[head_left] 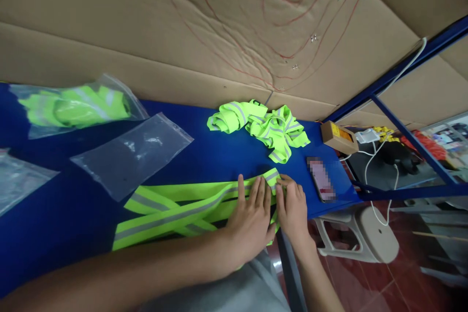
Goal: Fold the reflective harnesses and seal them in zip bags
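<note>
A neon yellow-green reflective strap [175,215] with a grey stripe lies in long flat lengths along the near side of the blue table, some of them crossing. My left hand [252,217] lies flat on the lengths near their right end, fingers stretched out and thumb apart. Beside it, my right hand [292,204] has its fingers bent round the folded right end of the strap. Part of that end is hidden under both hands. Farther back is a loose heap of the same strap material [280,129], touching a rolled bundle [228,117].
A clear bag with a strap inside [76,105], a flat clear zip bag [133,153] and another plastic bag [22,180] lie left. At right are a phone [321,179], a small cardboard box [339,137] and a stool [376,234]. Cardboard [146,24] walls the back.
</note>
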`<control>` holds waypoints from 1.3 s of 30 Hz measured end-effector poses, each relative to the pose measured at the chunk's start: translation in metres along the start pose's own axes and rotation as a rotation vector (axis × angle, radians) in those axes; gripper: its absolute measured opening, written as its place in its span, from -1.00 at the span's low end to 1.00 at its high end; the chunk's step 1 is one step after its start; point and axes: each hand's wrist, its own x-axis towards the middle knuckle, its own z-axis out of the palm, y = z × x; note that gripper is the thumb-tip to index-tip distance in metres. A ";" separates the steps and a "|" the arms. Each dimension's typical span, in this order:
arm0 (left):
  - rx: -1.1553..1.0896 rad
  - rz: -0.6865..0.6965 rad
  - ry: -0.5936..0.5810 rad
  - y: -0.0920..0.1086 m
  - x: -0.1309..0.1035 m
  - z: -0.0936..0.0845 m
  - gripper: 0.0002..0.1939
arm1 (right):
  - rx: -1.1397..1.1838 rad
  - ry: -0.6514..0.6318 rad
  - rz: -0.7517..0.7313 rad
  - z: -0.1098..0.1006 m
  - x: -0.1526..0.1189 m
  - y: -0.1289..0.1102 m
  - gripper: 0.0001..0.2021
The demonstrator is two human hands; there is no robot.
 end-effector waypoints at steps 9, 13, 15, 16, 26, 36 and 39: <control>0.285 0.028 0.080 0.000 -0.007 0.010 -0.20 | 0.072 -0.040 0.200 0.011 0.016 0.026 -0.37; 0.183 -0.079 0.012 -0.032 -0.002 0.002 -0.32 | 0.060 -0.111 0.250 0.008 0.028 0.042 -0.29; 0.176 -0.113 -0.005 -0.047 -0.003 -0.004 -0.36 | 0.103 -0.117 0.258 0.004 0.034 0.046 -0.31; 0.179 -0.115 -0.019 -0.053 -0.004 -0.007 -0.37 | 0.134 -0.122 0.267 0.001 0.036 0.047 -0.31; 0.179 0.209 0.077 -0.007 0.000 -0.014 -0.36 | 0.265 -0.181 0.294 -0.006 0.046 0.051 -0.41; 0.139 0.008 -0.065 -0.037 0.036 -0.001 -0.24 | 0.024 -0.114 0.327 -0.011 0.034 0.031 -0.46; 0.160 -0.002 -0.041 -0.038 0.027 -0.003 -0.31 | -0.134 -0.039 0.250 -0.007 0.034 0.019 -0.49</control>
